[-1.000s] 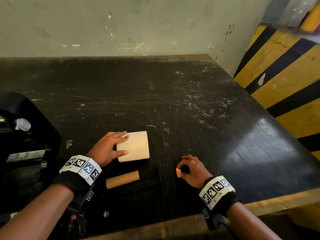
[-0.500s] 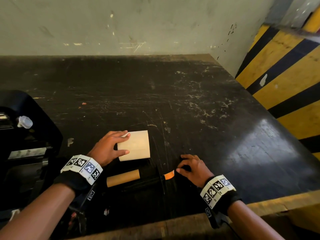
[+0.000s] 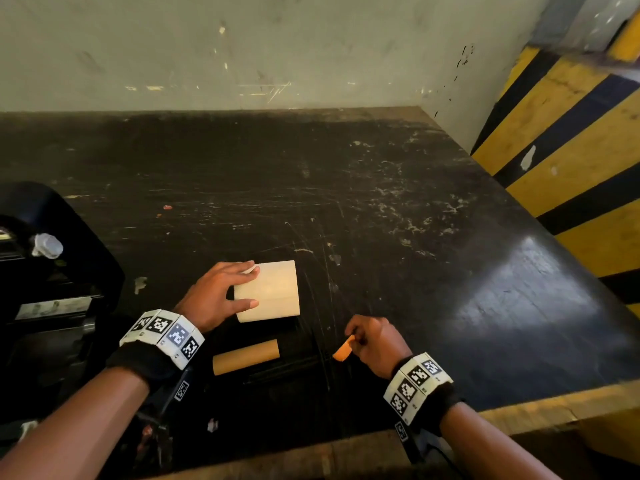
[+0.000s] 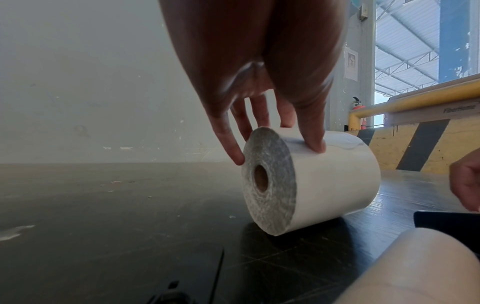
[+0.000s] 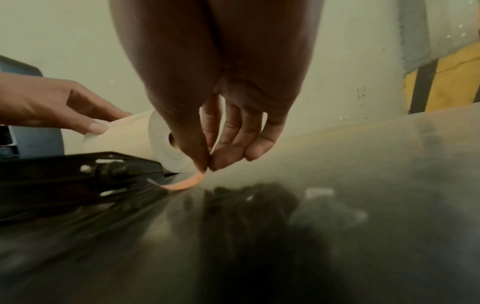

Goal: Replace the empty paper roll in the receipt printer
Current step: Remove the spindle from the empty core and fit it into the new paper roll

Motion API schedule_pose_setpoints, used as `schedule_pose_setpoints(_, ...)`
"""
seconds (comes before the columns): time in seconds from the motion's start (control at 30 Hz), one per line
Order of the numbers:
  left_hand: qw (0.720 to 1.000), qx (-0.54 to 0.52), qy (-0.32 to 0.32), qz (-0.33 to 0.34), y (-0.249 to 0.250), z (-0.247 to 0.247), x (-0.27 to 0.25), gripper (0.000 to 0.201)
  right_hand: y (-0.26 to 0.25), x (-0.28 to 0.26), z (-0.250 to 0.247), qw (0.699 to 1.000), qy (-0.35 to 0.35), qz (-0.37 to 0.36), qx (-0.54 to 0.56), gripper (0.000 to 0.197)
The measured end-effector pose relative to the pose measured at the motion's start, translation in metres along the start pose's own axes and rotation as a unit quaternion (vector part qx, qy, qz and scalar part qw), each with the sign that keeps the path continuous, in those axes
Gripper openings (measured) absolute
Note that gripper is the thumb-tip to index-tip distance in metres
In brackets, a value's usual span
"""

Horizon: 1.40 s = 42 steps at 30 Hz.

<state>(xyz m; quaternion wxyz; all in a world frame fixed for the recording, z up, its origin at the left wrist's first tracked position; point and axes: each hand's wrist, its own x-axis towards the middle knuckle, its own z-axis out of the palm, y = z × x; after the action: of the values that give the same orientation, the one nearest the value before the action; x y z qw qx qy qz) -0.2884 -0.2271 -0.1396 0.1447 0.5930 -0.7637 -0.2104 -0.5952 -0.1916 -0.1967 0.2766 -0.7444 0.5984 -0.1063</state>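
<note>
Colours and patterns on the bench

A cream-white paper roll [image 3: 268, 291] is showing at lower centre, a tan cardboard core [image 3: 246, 356] just below it, an orange strip [image 3: 343, 350] to its right; the black table [image 3: 346, 188] is carrying pale scratches, and yellow-and-black diagonal stripes are covering the barrier [image 3: 568, 161] at upper right, with black-and-white checked wristbands [image 3: 162, 336] at the bottom.
</note>
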Motion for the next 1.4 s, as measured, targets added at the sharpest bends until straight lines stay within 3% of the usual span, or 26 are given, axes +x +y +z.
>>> schedule_pose_setpoints(0.37,1.0,-0.005,-0.007,0.0,-0.002,0.0,0.002,0.064,0.004,0.005,-0.02,0.993,-0.046,-0.035,-0.105,0.001)
schedule_pose_setpoints(0.53,1.0,-0.011,-0.01,0.002,-0.005,0.0,0.003,0.065,0.005,0.006,-0.02,0.993,-0.077,0.011,-0.093,0.031)
schedule_pose_setpoints(0.63,1.0,-0.01,-0.012,-0.001,-0.005,0.0,0.002,0.065,-0.001,0.004,-0.021,0.989,-0.083,-0.009,-0.122,0.047)
schedule_pose_setpoints(0.77,1.0,0.015,-0.027,0.006,-0.002,-0.002,0.001,0.065,-0.023,0.0,-0.014,0.996,-0.034,-0.049,-0.06,0.042)
schedule_pose_setpoints(0.9,0.998,0.032,-0.037,0.025,0.001,-0.005,0.003,0.065,-0.049,0.001,-0.002,0.988,-0.15,0.04,-0.004,0.058)
schedule_pose_setpoints(0.97,0.998,0.026,-0.04,0.036,0.0,-0.005,0.003,0.066,-0.052,0.002,0.005,0.985,-0.163,0.061,0.01,0.054)
schedule_pose_setpoints(1.13,0.994,0.05,-0.07,0.063,0.0,-0.01,0.002,0.067,-0.048,-0.002,0.013,0.972,-0.165,0.088,0.142,0.02)
schedule_pose_setpoints(1.4,0.979,0.139,-0.118,0.096,0.008,-0.024,0.01,0.065,-0.029,-0.021,-0.025,0.969,-0.128,0.077,0.197,0.017)
